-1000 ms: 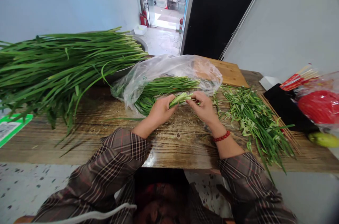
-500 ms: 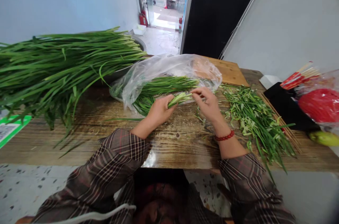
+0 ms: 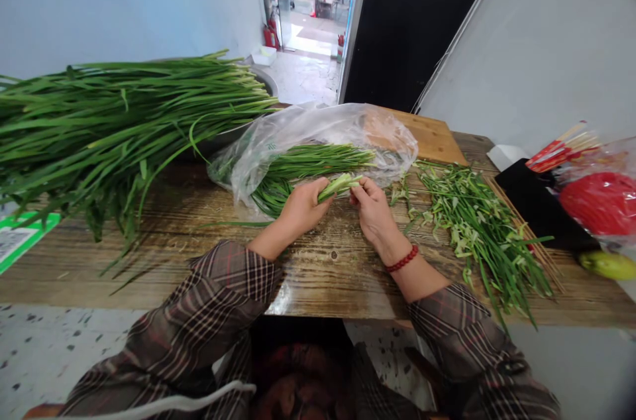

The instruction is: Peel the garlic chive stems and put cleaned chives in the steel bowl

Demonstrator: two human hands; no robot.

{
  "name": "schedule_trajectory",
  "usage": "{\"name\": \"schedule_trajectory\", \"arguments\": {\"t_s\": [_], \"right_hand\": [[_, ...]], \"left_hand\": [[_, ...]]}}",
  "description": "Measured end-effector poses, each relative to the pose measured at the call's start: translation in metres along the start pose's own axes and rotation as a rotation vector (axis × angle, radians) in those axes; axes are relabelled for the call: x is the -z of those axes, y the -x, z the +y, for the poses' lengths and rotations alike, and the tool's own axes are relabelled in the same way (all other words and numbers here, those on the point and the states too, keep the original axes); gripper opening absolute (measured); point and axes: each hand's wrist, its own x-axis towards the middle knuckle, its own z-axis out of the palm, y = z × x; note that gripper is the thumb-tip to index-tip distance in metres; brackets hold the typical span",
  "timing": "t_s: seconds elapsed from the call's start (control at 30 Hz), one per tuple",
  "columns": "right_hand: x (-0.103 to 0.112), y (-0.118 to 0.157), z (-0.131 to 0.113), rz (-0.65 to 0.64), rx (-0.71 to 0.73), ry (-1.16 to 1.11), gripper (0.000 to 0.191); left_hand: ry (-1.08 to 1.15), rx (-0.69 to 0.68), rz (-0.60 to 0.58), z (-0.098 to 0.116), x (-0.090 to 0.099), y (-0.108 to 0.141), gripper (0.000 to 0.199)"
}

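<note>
My left hand point(image 3: 304, 207) is closed round a small bunch of garlic chives point(image 3: 338, 187), with the pale stem ends pointing right. At those ends, the thumb and fingers of my right hand point(image 3: 371, 209) are pinched together on the tip of a stem. Just behind both hands, more green chives point(image 3: 322, 160) lie in an open clear plastic bag point(image 3: 308, 116). To the right of my right hand is a loose heap of trimmed leaves and pale scraps point(image 3: 472, 221).
A large pile of chives point(image 3: 124, 108) rests on a metal basin point(image 3: 268, 81) at the left. A wooden board point(image 3: 432, 135) lies at the back. On the right stand a black holder point(image 3: 541, 208) with chopsticks and a red bundle in plastic point(image 3: 601, 201). A green-edged card point(image 3: 27, 241) sits far left.
My right hand has moved slightly left and down, its fingers now closer to the stem ends. The left hand keeps its hold on the bunch almost unmoved.
</note>
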Motion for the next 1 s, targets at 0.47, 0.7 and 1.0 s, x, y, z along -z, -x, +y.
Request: {"name": "schedule_trajectory", "arguments": {"t_s": [0.47,0.7,1.0], "right_hand": [[0.046,-0.018,-0.031,0.064,0.247,0.476,0.042],[0.039,-0.012,-0.037,-0.280,0.523,0.805,0.022],[0.013,-0.001,-0.016,-0.059,0.279,0.382,0.021]], "left_hand": [[0.008,0.019,0.013,-0.001,0.003,0.003,0.020],[-0.056,-0.008,-0.009,-0.007,-0.002,0.005,0.016],[0.039,-0.005,0.026,-0.005,-0.001,0.004,0.014]]}}
